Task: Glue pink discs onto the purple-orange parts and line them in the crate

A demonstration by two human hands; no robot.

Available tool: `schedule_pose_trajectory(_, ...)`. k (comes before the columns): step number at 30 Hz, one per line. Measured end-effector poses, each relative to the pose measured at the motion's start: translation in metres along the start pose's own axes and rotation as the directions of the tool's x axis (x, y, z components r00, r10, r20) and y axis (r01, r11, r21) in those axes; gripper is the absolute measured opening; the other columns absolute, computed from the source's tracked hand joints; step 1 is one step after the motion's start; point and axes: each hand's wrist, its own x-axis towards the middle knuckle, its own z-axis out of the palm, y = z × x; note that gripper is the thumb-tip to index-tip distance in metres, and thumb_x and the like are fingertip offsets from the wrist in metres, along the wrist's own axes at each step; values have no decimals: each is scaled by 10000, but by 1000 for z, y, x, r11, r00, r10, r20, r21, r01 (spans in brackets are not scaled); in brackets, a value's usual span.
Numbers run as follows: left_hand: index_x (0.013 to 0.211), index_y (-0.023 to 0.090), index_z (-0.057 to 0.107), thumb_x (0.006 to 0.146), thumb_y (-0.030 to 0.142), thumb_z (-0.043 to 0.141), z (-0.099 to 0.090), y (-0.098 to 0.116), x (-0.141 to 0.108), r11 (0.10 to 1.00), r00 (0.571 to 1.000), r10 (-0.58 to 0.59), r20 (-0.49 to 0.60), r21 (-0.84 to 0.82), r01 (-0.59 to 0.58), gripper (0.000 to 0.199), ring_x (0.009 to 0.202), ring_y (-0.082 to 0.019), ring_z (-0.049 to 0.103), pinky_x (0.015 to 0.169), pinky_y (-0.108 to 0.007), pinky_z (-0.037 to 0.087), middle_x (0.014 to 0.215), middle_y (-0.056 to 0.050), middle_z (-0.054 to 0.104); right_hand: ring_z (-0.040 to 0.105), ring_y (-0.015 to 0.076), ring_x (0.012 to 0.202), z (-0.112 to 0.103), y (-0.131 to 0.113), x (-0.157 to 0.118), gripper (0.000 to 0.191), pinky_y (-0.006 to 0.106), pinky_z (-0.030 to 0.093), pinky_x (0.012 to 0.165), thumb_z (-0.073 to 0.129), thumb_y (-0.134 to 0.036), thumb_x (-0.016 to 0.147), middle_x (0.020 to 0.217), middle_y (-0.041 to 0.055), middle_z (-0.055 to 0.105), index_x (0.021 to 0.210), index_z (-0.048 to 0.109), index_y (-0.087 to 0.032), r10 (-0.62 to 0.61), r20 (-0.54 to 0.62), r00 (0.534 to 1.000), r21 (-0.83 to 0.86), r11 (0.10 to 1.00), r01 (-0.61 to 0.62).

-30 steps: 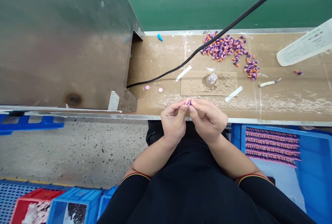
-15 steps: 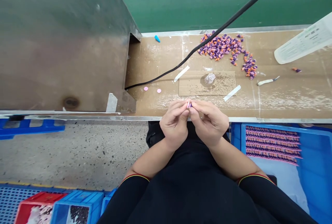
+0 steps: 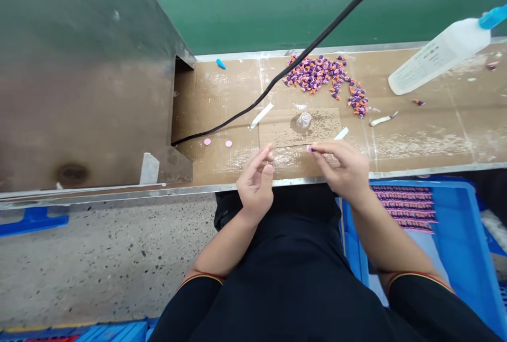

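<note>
right hand [image 3: 343, 170] pinching a small pink-and-purple piece [image 3: 311, 148] at the fingertips, left hand [image 3: 255, 186] open and empty; off past the right hand, a white plastic bottle [image 3: 438, 56], label print too small to read.

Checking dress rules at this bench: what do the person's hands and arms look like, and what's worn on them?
The left hand and right hand are bare: no gloves, no ring or watch. The left forearm and right forearm are bare too. The left sleeve and right sleeve are black, each edged with a thin yellow and red stripe.
</note>
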Motion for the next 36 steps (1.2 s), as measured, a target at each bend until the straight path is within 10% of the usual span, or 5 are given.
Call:
schedule_pose_trajectory(9,1118,258,862,1033,324,754,-22,-26,20,966,982,167,93,184,-182,153,1099,-182,775,814,-270,665,1208,-92,784,719,319,1007,-48,68,3,213,460,618,868,556,-110,978,1016,140,754,947,731,-227,82,542,836,-298,949,100)
schedule_pose_trajectory(21,1052,240,855,1020,239,733,-23,-18,20,965,984,127,122,215,-151,127,998,-157,782,778,-255,659,1164,-81,786,714,224,833,-46,61,-15,140,373,599,775,709,-357,1020,936,71,773,980,775,-241,318,356,879,-58,946,-319)
schedule_pose_trajectory(28,1054,235,841,1013,213,715,7,-6,26,865,835,248,491,276,-419,134,1006,-178,796,834,-309,674,1132,-65,811,738,183,756,-71,66,-50,427,305,610,672,806,-652,957,908,49,800,984,747,-230,601,61,797,261,761,-594)
schedule_pose_trajectory(33,1007,220,846,992,211,739,19,-15,34,839,802,245,545,296,-457,109,987,-192,804,867,-330,669,1098,-79,827,786,190,808,-182,133,-134,488,307,665,701,809,-705,923,935,35,787,1041,645,-261,713,-444,542,221,673,-706)
schedule_pose_trajectory(36,987,216,848,981,205,752,18,-17,37,849,814,237,530,294,-439,97,973,-198,805,850,-335,666,1067,-81,827,782,201,822,-244,162,-203,302,322,673,753,749,-516,970,884,49,763,999,631,-239,748,-604,274,39,371,-928)
